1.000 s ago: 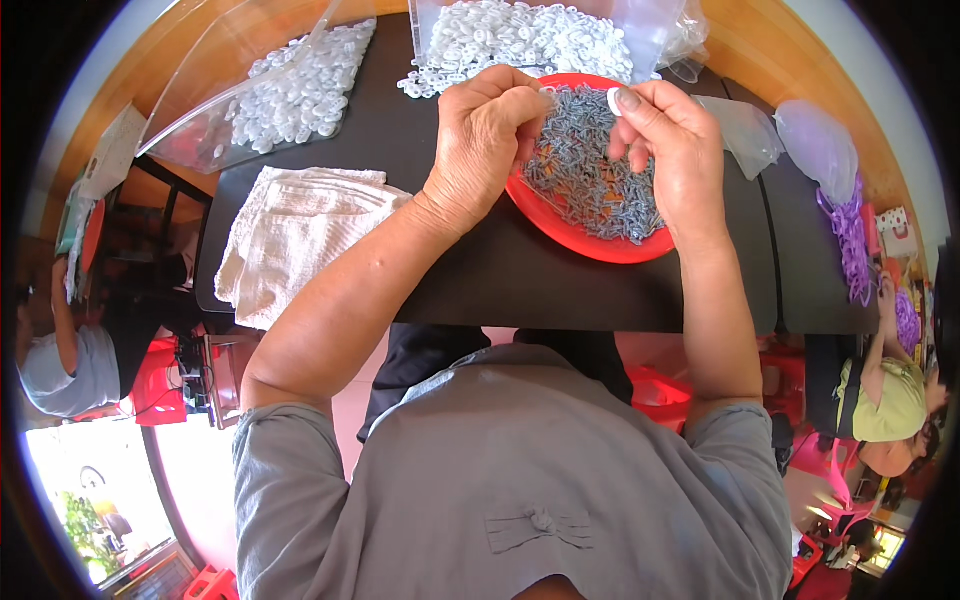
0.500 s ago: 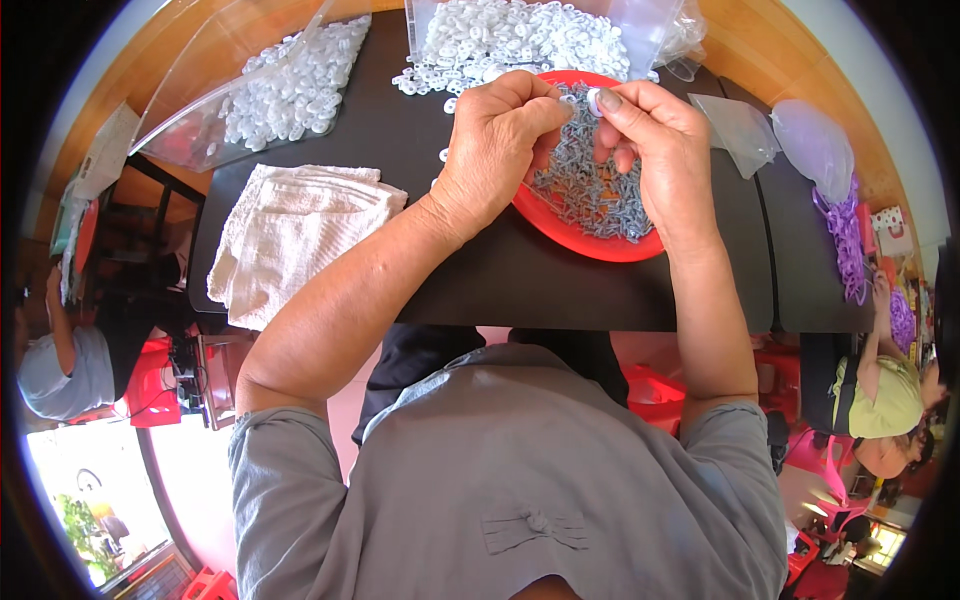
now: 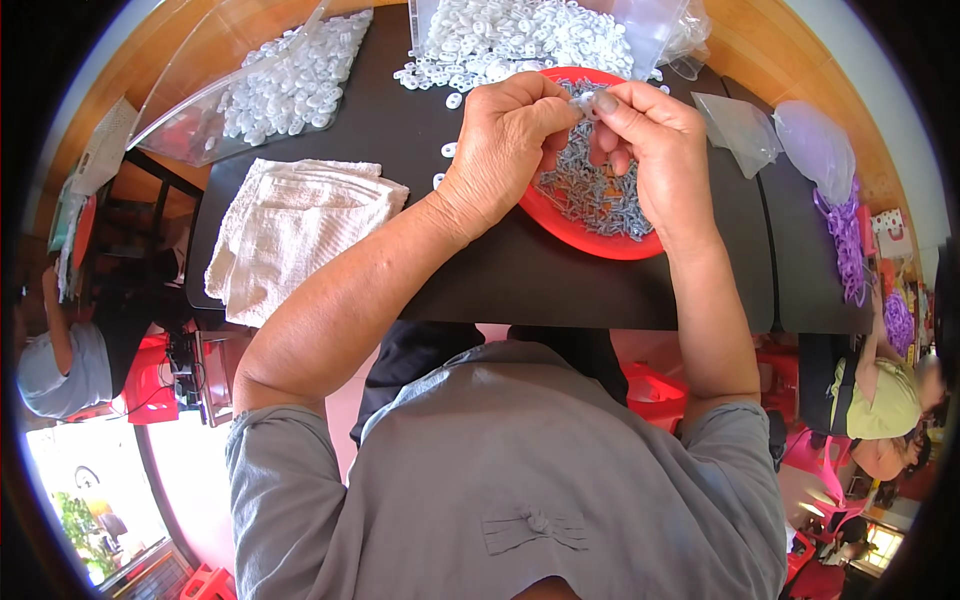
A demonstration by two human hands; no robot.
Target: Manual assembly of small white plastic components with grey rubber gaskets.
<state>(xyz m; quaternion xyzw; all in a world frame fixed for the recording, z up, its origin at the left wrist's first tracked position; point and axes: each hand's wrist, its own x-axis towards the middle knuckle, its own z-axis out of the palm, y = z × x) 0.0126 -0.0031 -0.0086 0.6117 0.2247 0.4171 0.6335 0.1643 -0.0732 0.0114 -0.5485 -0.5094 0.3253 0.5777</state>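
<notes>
My two hands meet at the fingertips above a red round dish. Between thumb and fingers, my right hand pinches a small white plastic piece. My left hand is closed in a pinch against the same piece; whatever its fingertips hold is too small and covered to make out. Below lie many thin grey screw-like parts in the dish. Beyond it a heap of white oval plastic pieces with holes spills from a clear bag, and a few loose ones lie left of the dish.
A folded white towel lies at the left of the dark table. Behind it, a clear bag of white pieces. Clear plastic bags and purple strands are at right. People sit at both sides, one in a yellow-green top.
My left fingertips have closed in on the white piece in my right hand, which has tipped and shifted slightly left. My arms have barely moved.
</notes>
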